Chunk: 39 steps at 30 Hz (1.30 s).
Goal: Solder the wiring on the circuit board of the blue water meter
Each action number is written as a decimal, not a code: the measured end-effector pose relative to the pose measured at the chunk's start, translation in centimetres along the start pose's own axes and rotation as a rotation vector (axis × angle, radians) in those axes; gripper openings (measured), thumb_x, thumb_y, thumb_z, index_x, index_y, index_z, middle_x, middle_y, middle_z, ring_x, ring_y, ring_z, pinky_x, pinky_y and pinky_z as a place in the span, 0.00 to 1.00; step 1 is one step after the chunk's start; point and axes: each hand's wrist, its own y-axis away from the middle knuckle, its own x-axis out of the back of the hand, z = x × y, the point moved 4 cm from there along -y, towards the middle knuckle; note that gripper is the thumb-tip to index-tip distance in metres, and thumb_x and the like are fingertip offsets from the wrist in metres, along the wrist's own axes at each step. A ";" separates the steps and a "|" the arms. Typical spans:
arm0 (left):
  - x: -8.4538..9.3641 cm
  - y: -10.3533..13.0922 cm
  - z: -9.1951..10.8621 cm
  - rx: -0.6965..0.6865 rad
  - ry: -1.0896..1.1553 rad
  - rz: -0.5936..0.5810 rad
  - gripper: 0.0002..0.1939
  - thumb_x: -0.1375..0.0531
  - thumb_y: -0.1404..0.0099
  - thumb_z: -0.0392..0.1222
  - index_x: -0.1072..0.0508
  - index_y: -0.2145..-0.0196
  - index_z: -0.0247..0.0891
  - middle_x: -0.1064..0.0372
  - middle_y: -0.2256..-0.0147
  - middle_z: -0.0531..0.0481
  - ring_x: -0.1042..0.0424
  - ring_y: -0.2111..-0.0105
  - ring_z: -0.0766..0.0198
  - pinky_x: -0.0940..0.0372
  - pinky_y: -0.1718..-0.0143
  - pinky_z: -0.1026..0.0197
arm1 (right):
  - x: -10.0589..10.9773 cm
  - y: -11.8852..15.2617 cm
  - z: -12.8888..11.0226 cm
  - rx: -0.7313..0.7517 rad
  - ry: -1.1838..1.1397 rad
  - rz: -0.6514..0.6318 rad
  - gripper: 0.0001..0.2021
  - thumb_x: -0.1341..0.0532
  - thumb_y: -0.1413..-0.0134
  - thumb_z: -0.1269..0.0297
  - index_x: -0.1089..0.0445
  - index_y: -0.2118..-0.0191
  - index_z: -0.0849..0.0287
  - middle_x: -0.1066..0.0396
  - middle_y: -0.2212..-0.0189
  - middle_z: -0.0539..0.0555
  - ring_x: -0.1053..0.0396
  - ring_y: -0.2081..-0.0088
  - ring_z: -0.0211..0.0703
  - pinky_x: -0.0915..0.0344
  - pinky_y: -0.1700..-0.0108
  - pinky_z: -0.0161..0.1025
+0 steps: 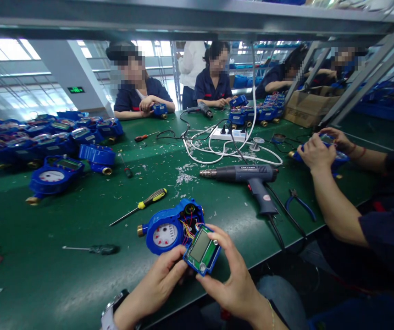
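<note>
A blue water meter (169,227) with a white dial lies open at the near table edge, coloured wires running out of it. Both my hands hold its green display module (202,250) in a blue frame, tilted up just right of the meter. My left hand (164,282) grips the module's lower left corner. My right hand (233,275) holds its right side, fingers curled over the top edge.
A grey heat gun (248,176) lies right of the meter, blue pliers (298,204) beyond it. A yellow-handled screwdriver (141,206) and a dark screwdriver (93,249) lie to the left. Several blue meters (55,174) crowd the far left. A co-worker's hands (317,151) hold a meter at right.
</note>
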 end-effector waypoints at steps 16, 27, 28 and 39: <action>0.0 -0.5 0.0 -0.019 -0.141 0.065 0.25 0.52 0.30 0.59 0.33 0.72 0.34 0.37 0.73 0.51 0.41 0.72 0.64 0.45 0.70 0.65 | -0.6 1.4 2.4 -0.378 -0.325 0.000 0.31 0.35 0.53 0.65 0.43 0.43 0.54 0.39 0.45 0.56 0.38 0.44 0.50 0.41 0.40 0.47; -0.7 -1.1 0.8 -0.055 -0.155 0.125 0.26 0.51 0.32 0.59 0.39 0.79 0.36 0.45 0.80 0.54 0.47 0.78 0.68 0.52 0.76 0.65 | -0.8 1.7 3.3 -0.387 -0.468 0.015 0.31 0.33 0.52 0.59 0.42 0.43 0.59 0.35 0.47 0.59 0.35 0.46 0.51 0.38 0.43 0.45; -0.7 -1.1 0.8 -0.059 -0.159 0.130 0.27 0.51 0.32 0.59 0.39 0.79 0.36 0.46 0.80 0.55 0.48 0.78 0.68 0.52 0.76 0.65 | -0.8 1.7 3.4 -0.387 -0.484 0.013 0.31 0.33 0.52 0.58 0.42 0.43 0.59 0.35 0.47 0.60 0.35 0.46 0.51 0.38 0.43 0.44; -1.4 -1.3 1.1 -0.061 -0.113 0.150 0.24 0.49 0.31 0.58 0.36 0.76 0.36 0.41 0.77 0.53 0.43 0.76 0.67 0.47 0.74 0.66 | -1.1 2.0 4.0 -0.453 -0.627 0.024 0.37 0.32 0.52 0.46 0.44 0.42 0.58 0.34 0.47 0.62 0.33 0.47 0.54 0.36 0.45 0.48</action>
